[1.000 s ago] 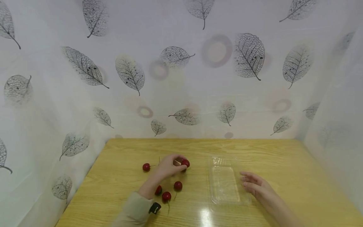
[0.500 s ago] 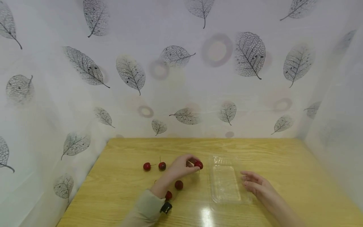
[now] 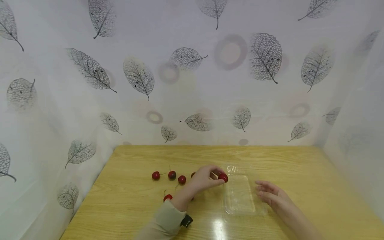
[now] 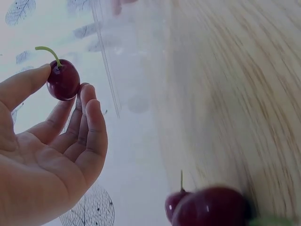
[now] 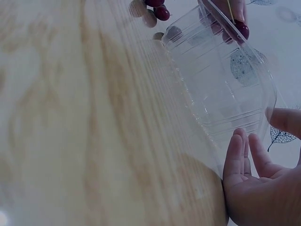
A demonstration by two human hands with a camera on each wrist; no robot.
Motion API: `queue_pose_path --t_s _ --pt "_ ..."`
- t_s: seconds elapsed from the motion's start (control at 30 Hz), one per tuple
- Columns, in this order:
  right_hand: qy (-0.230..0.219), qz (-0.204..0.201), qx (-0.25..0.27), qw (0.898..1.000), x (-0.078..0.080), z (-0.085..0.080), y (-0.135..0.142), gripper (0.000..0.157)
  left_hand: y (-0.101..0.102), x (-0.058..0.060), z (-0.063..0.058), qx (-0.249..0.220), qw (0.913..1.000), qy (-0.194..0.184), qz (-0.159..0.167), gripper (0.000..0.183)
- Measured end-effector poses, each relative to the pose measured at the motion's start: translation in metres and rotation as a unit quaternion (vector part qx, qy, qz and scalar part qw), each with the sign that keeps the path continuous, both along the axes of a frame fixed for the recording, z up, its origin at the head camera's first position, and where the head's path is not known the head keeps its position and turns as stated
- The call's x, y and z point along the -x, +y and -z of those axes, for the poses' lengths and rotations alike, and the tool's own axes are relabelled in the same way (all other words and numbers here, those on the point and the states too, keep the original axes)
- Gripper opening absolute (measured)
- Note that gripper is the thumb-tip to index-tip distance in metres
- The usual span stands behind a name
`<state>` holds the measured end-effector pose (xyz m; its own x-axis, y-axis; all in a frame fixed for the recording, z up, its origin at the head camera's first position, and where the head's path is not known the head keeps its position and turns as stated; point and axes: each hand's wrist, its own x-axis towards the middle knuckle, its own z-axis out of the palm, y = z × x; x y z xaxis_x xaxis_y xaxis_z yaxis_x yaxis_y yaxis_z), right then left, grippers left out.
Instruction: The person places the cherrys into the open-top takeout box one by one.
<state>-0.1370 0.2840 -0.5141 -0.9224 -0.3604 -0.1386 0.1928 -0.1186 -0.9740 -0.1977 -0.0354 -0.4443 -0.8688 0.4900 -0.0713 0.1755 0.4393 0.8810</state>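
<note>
Between its thumb and fingers my left hand [image 3: 207, 178] pinches a dark red cherry [image 3: 223, 177], its green stem showing in the left wrist view. That cherry hangs above the left edge of a clear plastic container [image 3: 240, 196]. By the container's right side is my right hand [image 3: 276, 198], fingers loosely extended. In the right wrist view its thumb is at the container's rim and its fingers are beside the end wall; firm contact is hard to tell. Several cherries lie left of the container, among them one cherry [image 3: 181, 180]; the left arm partly covers some.
A light wooden table [image 3: 285, 163] bears everything. Leaf-patterned whitish sheeting [image 3: 192, 93] encloses it at the back and sides. A small black clip-like piece [image 3: 186, 220] sits at the left sleeve's cuff [image 3: 171, 213].
My left hand has carried the cherry rightward across the table to the container's left edge. Cherries behind the hand have come into view. The right hand stays in place.
</note>
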Motion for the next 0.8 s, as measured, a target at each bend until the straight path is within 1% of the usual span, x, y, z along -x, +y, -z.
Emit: queue_pose_path --t_s 0.17,0.33,0.43,0.57,0.8 --pt "0.007 -0.003 -0.010 1.000 0.000 0.000 0.000 0.040 0.014 -0.003 -0.001 -0.015 0.9998 -0.008 0.014 0.025" --pt "0.015 -0.007 -0.029 0.999 0.000 -0.001 0.000 0.042 0.023 -0.007 -0.003 -0.010 0.9995 -0.006 0.028 0.030" --pt "0.015 -0.011 -0.044 0.999 0.000 -0.002 0.000 0.042 0.029 -0.009 -0.002 -0.007 0.9992 -0.002 0.039 0.032" --pt "0.007 -0.013 -0.065 0.998 0.000 -0.003 0.000 0.039 0.036 -0.012 0.002 -0.017 0.9984 0.003 0.053 0.032" --pt "0.003 -0.013 -0.073 0.997 0.000 -0.004 0.000 0.039 0.044 -0.016 0.005 -0.008 0.9982 0.014 0.058 0.033"
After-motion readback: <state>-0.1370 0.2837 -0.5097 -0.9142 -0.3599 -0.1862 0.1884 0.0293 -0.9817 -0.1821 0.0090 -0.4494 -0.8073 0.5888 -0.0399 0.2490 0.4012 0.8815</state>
